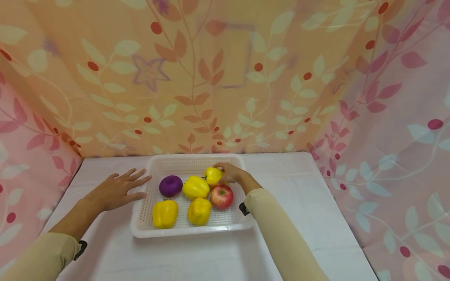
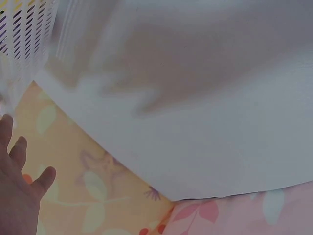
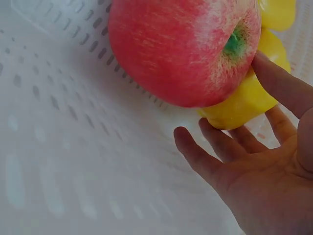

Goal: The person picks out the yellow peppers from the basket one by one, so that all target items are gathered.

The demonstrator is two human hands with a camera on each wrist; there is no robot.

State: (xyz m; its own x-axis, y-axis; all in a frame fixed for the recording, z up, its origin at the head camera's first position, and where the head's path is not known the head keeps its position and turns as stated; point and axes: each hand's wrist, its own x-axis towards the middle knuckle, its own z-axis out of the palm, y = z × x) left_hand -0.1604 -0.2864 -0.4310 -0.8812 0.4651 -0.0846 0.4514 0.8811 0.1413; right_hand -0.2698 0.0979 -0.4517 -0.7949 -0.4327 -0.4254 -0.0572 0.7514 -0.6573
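Observation:
In the head view my right hand (image 1: 230,173) curls its fingers round the rear yellow bell pepper (image 1: 211,175), at the back right of a white perforated basket (image 1: 183,233). The right wrist view shows its spread fingers and thumb on either side of that pepper (image 3: 239,107), partly hidden behind a red apple (image 3: 181,54). My left hand (image 1: 117,191) has its fingers spread at the basket's left rim and holds nothing; whether it touches the rim is unclear. A round purple vegetable (image 1: 170,186) and a yellow bell pepper (image 1: 195,188) lie between the hands.
Two more yellow bell peppers, one at front left (image 1: 165,214) and one at front centre (image 1: 199,211), sit in the basket. Under it is a white-covered table (image 1: 288,187). Leaf-patterned curtains (image 1: 228,105) stand behind and on both sides.

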